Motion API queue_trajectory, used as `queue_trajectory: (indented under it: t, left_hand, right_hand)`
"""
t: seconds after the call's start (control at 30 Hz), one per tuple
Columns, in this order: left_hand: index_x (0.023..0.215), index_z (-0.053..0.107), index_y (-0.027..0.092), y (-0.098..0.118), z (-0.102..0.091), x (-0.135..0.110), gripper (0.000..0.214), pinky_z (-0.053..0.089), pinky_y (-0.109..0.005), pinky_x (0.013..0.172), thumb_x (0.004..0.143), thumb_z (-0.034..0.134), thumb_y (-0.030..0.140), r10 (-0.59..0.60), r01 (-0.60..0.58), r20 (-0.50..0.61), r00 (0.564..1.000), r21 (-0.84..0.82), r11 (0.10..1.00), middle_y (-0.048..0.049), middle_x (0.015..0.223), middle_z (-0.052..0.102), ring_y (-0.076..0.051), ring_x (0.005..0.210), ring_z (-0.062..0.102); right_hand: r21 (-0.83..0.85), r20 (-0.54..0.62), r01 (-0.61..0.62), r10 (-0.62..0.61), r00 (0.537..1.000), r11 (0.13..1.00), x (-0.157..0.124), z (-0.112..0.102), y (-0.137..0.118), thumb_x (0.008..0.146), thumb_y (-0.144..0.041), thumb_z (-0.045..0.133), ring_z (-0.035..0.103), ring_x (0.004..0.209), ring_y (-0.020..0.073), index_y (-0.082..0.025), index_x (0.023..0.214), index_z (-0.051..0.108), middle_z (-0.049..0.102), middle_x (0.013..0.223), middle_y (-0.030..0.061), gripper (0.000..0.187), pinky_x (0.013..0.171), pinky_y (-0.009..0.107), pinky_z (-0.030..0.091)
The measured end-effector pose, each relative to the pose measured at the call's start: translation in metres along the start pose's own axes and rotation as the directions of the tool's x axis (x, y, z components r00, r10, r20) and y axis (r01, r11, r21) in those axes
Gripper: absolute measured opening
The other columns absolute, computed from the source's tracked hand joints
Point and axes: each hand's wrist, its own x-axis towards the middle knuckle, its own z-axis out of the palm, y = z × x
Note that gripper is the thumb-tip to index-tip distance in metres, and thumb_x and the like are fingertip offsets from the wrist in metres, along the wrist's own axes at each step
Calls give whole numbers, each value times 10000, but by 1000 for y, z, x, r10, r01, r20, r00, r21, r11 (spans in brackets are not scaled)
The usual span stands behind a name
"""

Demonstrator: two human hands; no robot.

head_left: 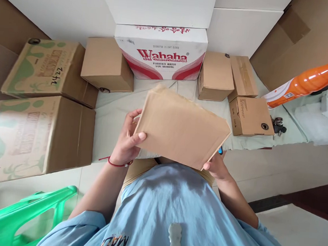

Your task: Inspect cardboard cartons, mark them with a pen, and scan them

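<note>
A plain brown cardboard box [180, 128] is held up in front of my body, tilted so that its right side hangs lower. One broad face shows; how deep it is cannot be made out. My left hand [129, 137] grips its left edge, thumb on the face and fingers behind. At the lower right corner my right hand [216, 166] holds the edge, with the thumb showing and most fingers hidden behind. The box is above the front of a cloth-covered table [108, 123].
At the back stands a white-and-red Wahaha carton [163, 57]. Two green-printed cartons [19, 135] and a brown box [109, 65] are on the left. Small boxes [251, 116], an orange bottle [304, 82] and keys [278, 125] lie right. A green stool [28, 214] is lower left.
</note>
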Motion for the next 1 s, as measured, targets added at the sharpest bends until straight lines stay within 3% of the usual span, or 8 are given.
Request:
queue_trajectory:
  t: [0.13,0.27,0.4,0.53,0.67,0.83,0.93,1.0]
  left_hand:
    - [1490,563,329,1,7,7,1079,632,-439,913,583,1015,699,-8,1,90,996,76,997,-115,1306,727,-382,1260,699]
    - [1527,541,341,-5,16,11,948,655,-453,950,751,875,771,-21,25,111,994,-40,999,-128,1367,704,-349,1311,676]
    - [1450,581,344,-16,16,6,700,668,-453,982,854,867,575,-37,42,81,996,-54,998,-106,1419,673,-295,1322,669]
    - [1336,637,288,-28,3,-8,614,672,-441,952,833,898,525,-116,117,27,993,-44,992,-113,1308,715,-269,1187,719]
    - [1238,665,257,-36,-13,-27,570,662,-408,919,806,924,525,-194,189,-67,979,-65,980,-101,1218,747,-243,1085,744]
    - [1162,681,244,-41,-21,-42,534,651,-380,899,780,956,497,-252,236,-167,953,-110,965,-77,1157,765,-216,1026,749]
    - [1129,706,233,-42,-21,-44,534,648,-377,892,758,973,509,-243,233,-192,951,-75,970,-69,1116,766,-216,1005,748]
    - [1096,730,220,-43,-21,-43,523,643,-371,888,759,970,538,-234,233,-198,952,-27,972,-69,1097,764,-217,998,746]
  right_hand:
    - [60,-122,-40,47,991,997,-10,5,8,707,-650,965,673,1431,375,-327,1541,584,742,1462,112,971,1204,603,577]
    - [152,-332,-55,103,938,987,-10,-6,-7,737,-694,842,711,1325,404,-337,1484,602,749,1404,108,861,1058,698,640]
    - [237,-580,184,-13,814,954,12,-41,-53,871,-680,695,708,1276,347,-323,1445,599,671,1455,107,683,831,555,715]
    - [124,-673,341,-173,719,932,59,-95,-98,927,-628,620,700,1271,299,-317,1390,620,644,1417,92,558,773,435,713]
    - [58,-768,252,-118,629,966,121,-142,-124,1048,-590,436,679,1255,234,-274,1453,546,594,1454,132,525,879,448,693]
    - [18,-760,8,9,650,1000,181,-167,-147,1109,-688,217,672,1118,205,-187,1507,428,573,1344,183,674,864,511,668]
    - [23,-758,-110,89,646,994,179,-171,-151,1092,-721,280,696,1060,236,-105,1380,480,593,1232,205,710,817,549,656]
    - [-18,-790,-100,47,611,995,156,-171,-143,1068,-610,490,710,1080,250,-123,1302,521,607,1243,217,541,841,534,662]
